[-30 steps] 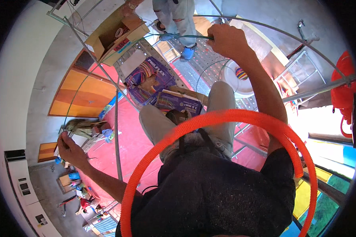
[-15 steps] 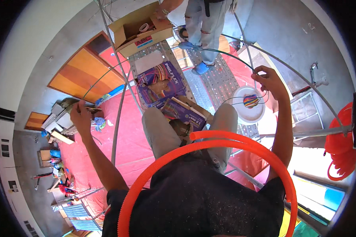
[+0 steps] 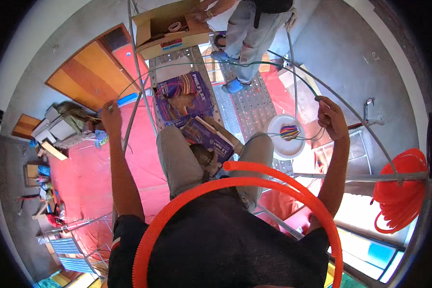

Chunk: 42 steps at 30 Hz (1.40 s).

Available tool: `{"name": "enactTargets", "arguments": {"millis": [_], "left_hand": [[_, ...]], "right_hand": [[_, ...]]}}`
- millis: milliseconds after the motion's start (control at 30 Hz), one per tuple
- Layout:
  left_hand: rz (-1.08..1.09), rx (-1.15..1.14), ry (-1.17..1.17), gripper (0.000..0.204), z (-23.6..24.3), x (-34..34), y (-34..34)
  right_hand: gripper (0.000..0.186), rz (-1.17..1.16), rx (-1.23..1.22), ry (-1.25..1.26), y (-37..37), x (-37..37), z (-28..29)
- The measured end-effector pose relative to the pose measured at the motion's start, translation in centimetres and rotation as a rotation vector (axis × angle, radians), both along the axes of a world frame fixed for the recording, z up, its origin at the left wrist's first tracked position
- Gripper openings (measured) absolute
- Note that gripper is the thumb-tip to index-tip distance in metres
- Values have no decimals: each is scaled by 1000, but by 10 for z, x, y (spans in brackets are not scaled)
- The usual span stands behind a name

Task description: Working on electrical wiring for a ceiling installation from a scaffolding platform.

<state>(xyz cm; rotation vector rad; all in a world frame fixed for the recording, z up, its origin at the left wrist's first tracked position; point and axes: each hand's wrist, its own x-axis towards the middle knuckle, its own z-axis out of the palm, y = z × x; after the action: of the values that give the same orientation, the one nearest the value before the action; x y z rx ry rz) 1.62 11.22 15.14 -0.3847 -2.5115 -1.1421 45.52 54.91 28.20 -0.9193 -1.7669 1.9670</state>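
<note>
A thin green electrical wire [image 3: 177, 64] bows in a long arc away from me, between my two raised hands. At the left, my left hand [image 3: 111, 117] is closed in a pinch on one end part of it. My right hand [image 3: 333, 119] grips its other side, fingers curled round it. From the right hand a thin loop hangs toward a white round tub [image 3: 272, 126], where a bundle of multicoloured wire [image 3: 289, 132] lies. An orange corrugated conduit [image 3: 177, 204] loops over my chest and shoulders.
Wire boxes [image 3: 197, 93] lie on the perforated scaffold plank [image 3: 211, 108] before my knees. A co-worker [image 3: 249, 38] stands ahead, a hand at the cardboard box [image 3: 149, 45]. Metal scaffold poles [image 3: 295, 81] rise around me; an orange conduit coil [image 3: 401, 187] hangs at right.
The view has shifted. My left hand has come up and my right hand sits lower in the picture, both still on the wire. Its arc shows more fully now.
</note>
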Motion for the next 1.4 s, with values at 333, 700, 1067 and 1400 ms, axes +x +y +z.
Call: {"name": "enactTargets", "arguments": {"millis": [333, 700, 1067, 1400], "left_hand": [[-472, 543, -434, 27, 0, 123, 103], [-971, 606, -563, 25, 10, 259, 146], [-933, 502, -480, 24, -28, 282, 148], [-842, 371, -584, 19, -30, 284, 136]], "right_hand": [[38, 161, -527, 539, -87, -80, -40], [33, 35, -722, 748, -169, -121, -79], [35, -103, -350, 602, -193, -123, -115], [24, -151, 211, 256, -184, -89, -155]]}}
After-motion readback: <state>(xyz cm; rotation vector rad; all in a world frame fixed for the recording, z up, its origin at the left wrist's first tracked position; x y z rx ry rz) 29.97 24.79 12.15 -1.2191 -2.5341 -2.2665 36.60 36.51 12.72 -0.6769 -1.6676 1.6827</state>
